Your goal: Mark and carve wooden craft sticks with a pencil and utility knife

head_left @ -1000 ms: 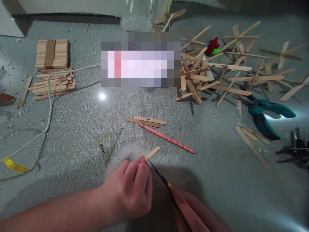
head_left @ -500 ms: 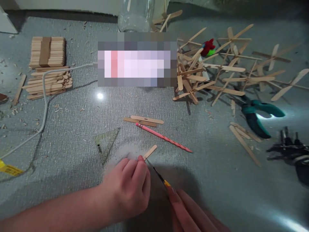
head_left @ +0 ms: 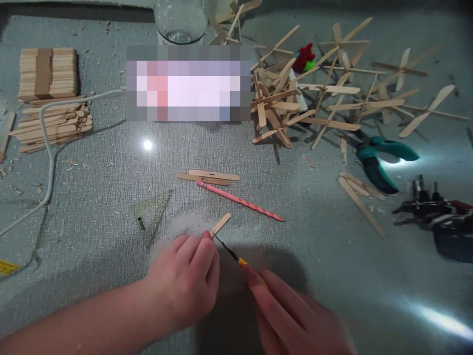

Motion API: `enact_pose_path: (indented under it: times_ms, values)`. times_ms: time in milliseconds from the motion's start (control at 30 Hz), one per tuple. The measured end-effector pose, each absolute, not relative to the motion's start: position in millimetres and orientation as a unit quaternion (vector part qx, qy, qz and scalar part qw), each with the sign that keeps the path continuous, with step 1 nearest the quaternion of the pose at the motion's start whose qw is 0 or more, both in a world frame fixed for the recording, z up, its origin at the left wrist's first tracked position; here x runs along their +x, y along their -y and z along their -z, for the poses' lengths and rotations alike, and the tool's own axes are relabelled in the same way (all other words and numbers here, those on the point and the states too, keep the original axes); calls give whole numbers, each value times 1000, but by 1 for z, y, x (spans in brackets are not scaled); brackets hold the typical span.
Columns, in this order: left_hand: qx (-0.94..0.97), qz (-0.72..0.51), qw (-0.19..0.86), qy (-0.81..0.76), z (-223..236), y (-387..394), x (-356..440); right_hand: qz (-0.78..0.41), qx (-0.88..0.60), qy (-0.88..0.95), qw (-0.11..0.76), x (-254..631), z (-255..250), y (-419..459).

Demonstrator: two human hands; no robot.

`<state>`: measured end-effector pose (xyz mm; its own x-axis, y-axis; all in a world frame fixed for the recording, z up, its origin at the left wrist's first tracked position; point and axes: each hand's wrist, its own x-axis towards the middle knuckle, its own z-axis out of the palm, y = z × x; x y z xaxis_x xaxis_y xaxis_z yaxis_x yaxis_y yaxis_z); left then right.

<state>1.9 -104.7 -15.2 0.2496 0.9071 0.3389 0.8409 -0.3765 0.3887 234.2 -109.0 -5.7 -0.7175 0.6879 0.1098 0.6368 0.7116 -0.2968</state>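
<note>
My left hand (head_left: 185,283) is closed, its fingertips pinning a short wooden craft stick (head_left: 220,224) onto the grey tabletop (head_left: 111,197). My right hand (head_left: 291,315) grips a thin tool with a dark blade and a yellow-orange collar (head_left: 231,253). The tool's tip touches the stick right beside my left fingertips. Pale dust lies on the table around that spot. A pink pencil (head_left: 240,201) lies just beyond the stick, and two flat craft sticks (head_left: 209,177) lie past the pencil.
Bundled craft sticks (head_left: 50,96) and a white cable (head_left: 46,148) sit far left. A heap of glued stick crosses (head_left: 325,93) fills the far right, with teal pliers (head_left: 380,160), loose sticks (head_left: 360,197) and a dark tool (head_left: 443,222). A clear set square (head_left: 153,212) and glass jar (head_left: 180,19) are also here.
The view has shifted so everything sits lower-left in the frame. My right hand shows more. Both hands keep the same hold on stick and tool.
</note>
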Motion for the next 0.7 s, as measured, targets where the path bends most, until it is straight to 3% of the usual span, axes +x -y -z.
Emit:
enact_pose_path:
  times_ms: [367, 700]
  values:
    - [814, -224, -16, -536, 10, 104, -5, -124, -367, 910, 145, 235, 17, 114]
    - [783, -263, 61, -561, 12, 101, -1, -108, -374, 912, 128, 241, 13, 116]
